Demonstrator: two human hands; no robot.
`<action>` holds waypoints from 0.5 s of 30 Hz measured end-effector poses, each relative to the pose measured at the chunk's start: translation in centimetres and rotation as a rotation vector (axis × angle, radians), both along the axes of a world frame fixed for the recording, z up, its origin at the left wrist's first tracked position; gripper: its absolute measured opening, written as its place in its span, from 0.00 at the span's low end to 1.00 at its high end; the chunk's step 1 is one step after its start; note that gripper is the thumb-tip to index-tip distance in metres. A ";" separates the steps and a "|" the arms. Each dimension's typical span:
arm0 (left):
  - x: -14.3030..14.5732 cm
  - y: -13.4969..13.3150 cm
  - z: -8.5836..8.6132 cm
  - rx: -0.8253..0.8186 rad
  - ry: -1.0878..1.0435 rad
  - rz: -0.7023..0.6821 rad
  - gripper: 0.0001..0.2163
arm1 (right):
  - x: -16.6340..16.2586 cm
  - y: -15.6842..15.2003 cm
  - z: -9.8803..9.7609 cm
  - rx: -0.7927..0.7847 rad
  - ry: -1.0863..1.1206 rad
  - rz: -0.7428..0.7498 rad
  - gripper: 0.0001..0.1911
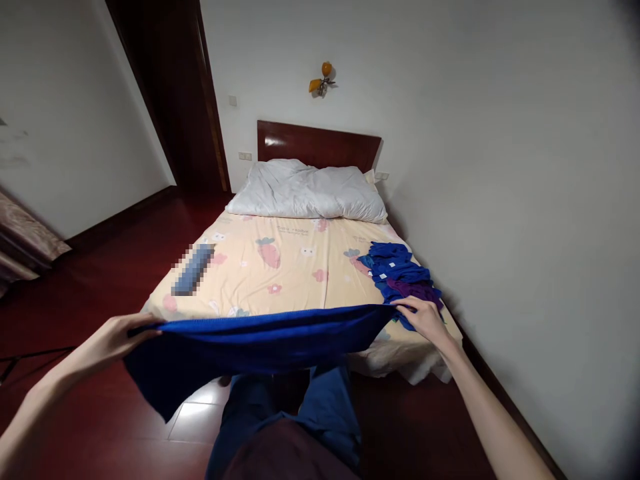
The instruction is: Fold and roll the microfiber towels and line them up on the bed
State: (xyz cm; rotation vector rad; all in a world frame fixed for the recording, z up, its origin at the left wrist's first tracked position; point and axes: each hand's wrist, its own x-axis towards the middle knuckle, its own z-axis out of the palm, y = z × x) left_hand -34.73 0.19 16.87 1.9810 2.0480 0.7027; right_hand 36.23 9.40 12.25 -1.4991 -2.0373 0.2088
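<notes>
A blue cloth point(280, 340), perhaps a garment, hangs stretched between my two hands in front of the foot of the bed. My left hand point(127, 337) pinches its left upper corner between thumb and fingers. At the other end, my right hand point(423, 319) grips the right upper corner. The top edge is pulled nearly straight, while the left lower part droops toward the floor. Just beyond my right hand lies a heap of blue and purple clothes point(400, 270) with small white labels, on the bed's right side.
The bed point(295, 267) has a cream sheet with strawberry prints. A grey-white quilt point(310, 190) is bunched below the dark wooden headboard point(317, 143). A pixelated blue-grey object point(193, 270) lies at the bed's left edge. White wall point(525, 200) runs close along the right; reddish floor point(110, 273) extends left.
</notes>
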 end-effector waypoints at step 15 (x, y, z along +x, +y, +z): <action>2.3 6.5 0.9 0.145 0.211 -0.060 0.20 | 3.3 1.8 0.9 -0.084 0.200 -0.226 0.24</action>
